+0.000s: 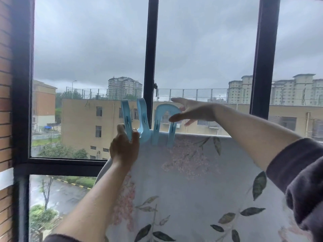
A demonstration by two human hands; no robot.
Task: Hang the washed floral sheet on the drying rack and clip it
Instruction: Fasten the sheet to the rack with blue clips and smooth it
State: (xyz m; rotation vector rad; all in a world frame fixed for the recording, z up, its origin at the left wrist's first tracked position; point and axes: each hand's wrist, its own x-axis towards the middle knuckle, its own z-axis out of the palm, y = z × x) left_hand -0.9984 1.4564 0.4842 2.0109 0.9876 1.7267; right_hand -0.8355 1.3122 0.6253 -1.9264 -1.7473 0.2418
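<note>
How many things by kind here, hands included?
light-blue plastic clip: 2
white floral fabric sheet: 1
hands: 2 (left hand, right hand)
Total: 5

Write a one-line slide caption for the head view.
Left hand grips a spare blue clip while the open right hand touches the other clip, set over the top edge of the floral sheet.

Dim overcast backlight, soft wide-angle blur
</note>
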